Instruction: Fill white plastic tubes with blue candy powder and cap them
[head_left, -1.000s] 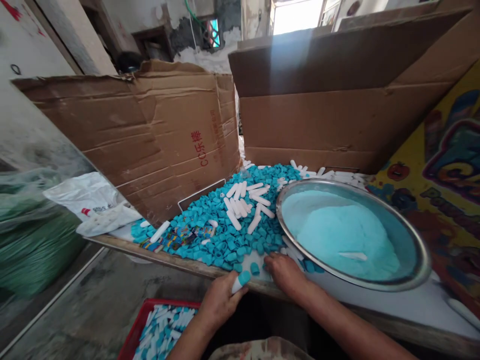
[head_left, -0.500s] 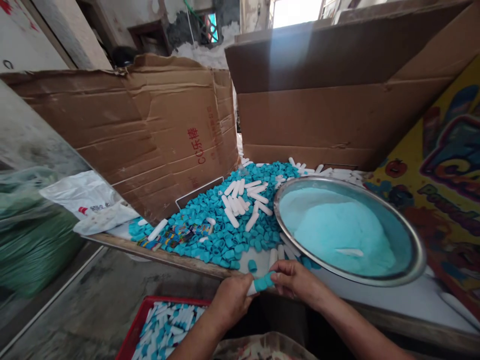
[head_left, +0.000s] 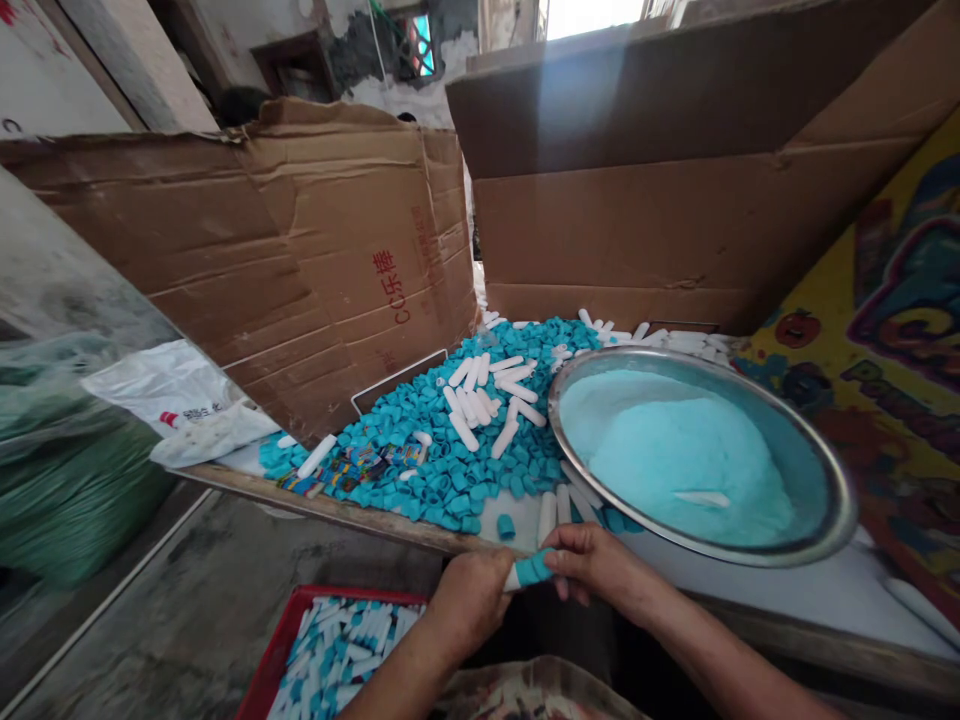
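We've got one white tube with a teal end point(head_left: 532, 569) between the two hands, just in front of the table edge. Left hand point(head_left: 474, 592) is closed around the white body; teal end points away from it, toward the right hand point(head_left: 600, 570), which has thumb and fingers pinched at the tip of the teal part.

Most of the white body is hidden in the left fist. We can't tell whether the teal end is one cap or two, or whether the tube is filled. Right fingertips partly cover the tip. Red crate point(head_left: 271, 640) of teal-and-white tubes is cut off at the bottom and partly behind the left forearm.

Table point(head_left: 420, 533): wooden edge, pale top. On it, a wide pile of teal caps point(head_left: 442, 480) with loose white tubes point(head_left: 478, 405) on top. Lone teal cap point(head_left: 506, 527) sits just beyond the hands. Steel bowl point(head_left: 845, 500) to the right holds teal powder point(head_left: 682, 450), a white piece lying in it; we can't make out what.

Cardboard panels point(head_left: 315, 240) stand behind, printed yellow board point(head_left: 885, 300) far right, white bag point(head_left: 169, 400) at the left corner. Concrete floor point(head_left: 202, 610), patchy walls, bright opening up top.
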